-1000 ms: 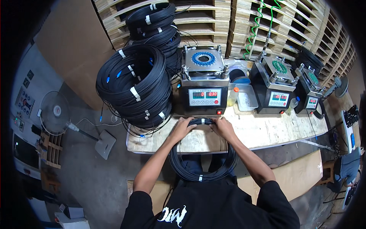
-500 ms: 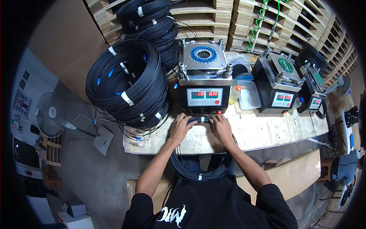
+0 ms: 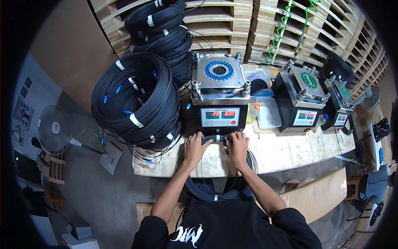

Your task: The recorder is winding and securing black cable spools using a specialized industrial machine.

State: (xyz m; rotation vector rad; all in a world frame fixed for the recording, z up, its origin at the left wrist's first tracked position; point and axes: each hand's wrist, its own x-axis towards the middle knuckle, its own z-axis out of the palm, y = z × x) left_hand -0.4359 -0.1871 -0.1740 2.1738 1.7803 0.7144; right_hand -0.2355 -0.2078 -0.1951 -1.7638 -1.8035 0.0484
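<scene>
A coil of black cable [image 3: 232,194] spans from the table's front edge to my lap, bound by white tape bands. My left hand [image 3: 194,148] is closed round its far side, left of one white band [image 3: 218,137]. On the other side of that band, my right hand [image 3: 237,148] grips the same bundle with bent fingers. Just beyond my hands stands a bench machine [image 3: 219,99] with a square metal top, a ring of blue connectors and a lit red display. My right fingertips are close to the red switch at its base and partly hide it.
Large stacked black cable coils [image 3: 137,99] stand left of the machine. To its right are a clear plastic tub [image 3: 268,114], an orange-capped bottle [image 3: 253,113] and two similar machines [image 3: 304,95] with green connectors. Wooden pallets [image 3: 219,29] rise behind the wooden table [image 3: 282,145].
The view has tilted slightly, so the table and machines sit lower in the picture. Both hands keep hold of the coil; my right fingers are more bent and nearer the white band.
</scene>
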